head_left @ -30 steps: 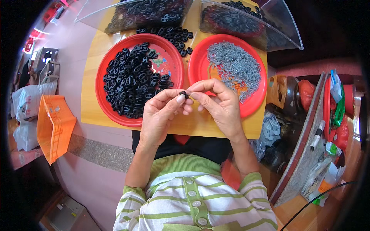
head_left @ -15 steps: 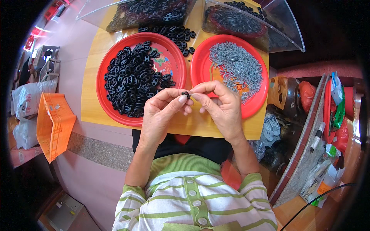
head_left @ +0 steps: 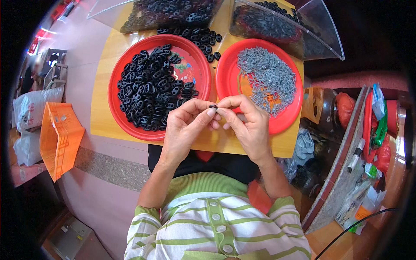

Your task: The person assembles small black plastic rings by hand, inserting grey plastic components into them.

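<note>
black plastic piece [head_left: 213, 106], small and oval, sits pinched at centre frame between both hands' fingertips. left hand [head_left: 184, 130] closed on it with thumb and forefinger, other fingers curled under. right hand [head_left: 247, 125] meets it from the right, thumb and forefinger tips touching the same piece, rest of the fingers folded; whether it holds anything else between them is too small to tell. both hands hover over the near edge of the yellow wooden table [head_left: 102, 108], just below the gap between two plates. left red plate [head_left: 125, 117], upper left of centre, heaped with black oval pieces [head_left: 151, 91] like the held one. right red plate [head_left: 286, 121], upper right of centre, carries a pile of small grey metal bits [head_left: 268, 78]. a few loose black pieces [head_left: 203, 39] lie on the table between the plates near the top. two clear plastic bins at the top edge: left bin [head_left: 104, 11] and right bin [head_left: 329, 39], both with dark parts inside. orange crate [head_left: 58, 138] on the floor at far left. person wears a green-and-white striped shirt [head_left: 216, 225], bottom centre.
</note>
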The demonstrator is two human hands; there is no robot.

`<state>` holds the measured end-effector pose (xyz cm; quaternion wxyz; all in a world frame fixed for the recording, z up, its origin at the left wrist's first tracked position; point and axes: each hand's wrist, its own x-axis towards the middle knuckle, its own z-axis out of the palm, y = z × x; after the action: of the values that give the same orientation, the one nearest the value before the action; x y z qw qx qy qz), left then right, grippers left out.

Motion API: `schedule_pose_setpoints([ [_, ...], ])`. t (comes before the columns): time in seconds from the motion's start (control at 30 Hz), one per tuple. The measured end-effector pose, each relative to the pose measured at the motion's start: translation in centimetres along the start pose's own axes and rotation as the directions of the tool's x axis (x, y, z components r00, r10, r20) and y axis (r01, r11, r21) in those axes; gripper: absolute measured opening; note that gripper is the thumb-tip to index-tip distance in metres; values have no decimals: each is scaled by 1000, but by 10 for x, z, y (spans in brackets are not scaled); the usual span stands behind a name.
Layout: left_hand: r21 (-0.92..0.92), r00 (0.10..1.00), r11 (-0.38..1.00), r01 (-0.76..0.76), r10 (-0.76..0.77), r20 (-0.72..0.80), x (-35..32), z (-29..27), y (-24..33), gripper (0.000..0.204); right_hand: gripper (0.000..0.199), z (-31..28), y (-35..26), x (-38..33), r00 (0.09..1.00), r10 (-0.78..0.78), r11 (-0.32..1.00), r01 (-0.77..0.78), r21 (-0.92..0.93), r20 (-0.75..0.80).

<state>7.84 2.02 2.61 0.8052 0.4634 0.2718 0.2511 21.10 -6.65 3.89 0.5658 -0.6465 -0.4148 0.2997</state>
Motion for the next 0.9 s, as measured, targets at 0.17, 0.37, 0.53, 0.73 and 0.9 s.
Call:
schedule_pose_setpoints([
  [0.17,-1,999,1000,-12,12,-37,-8,-8,-1,13,10,-10,-5,18,986,107,987,-121,109,127],
  [0.37,157,986,973,-168,165,28,-18,-13,-4,10,9,10,8,65,902,-371,751,430,-501,219],
  [0.53,63,987,985,-160,158,26,-16,-19,-4,11,16,30,9,82,817,-352,515,577,-634,458],
  [0.73,30,985,987,-161,158,71,-15,-22,-6,14,20,33,9,85,794,-339,462,607,-647,504],
  [0.9,30,980,983,-181,178,92,-14,-24,-7,14,19,39,3,84,825,-269,436,564,-701,497],
])
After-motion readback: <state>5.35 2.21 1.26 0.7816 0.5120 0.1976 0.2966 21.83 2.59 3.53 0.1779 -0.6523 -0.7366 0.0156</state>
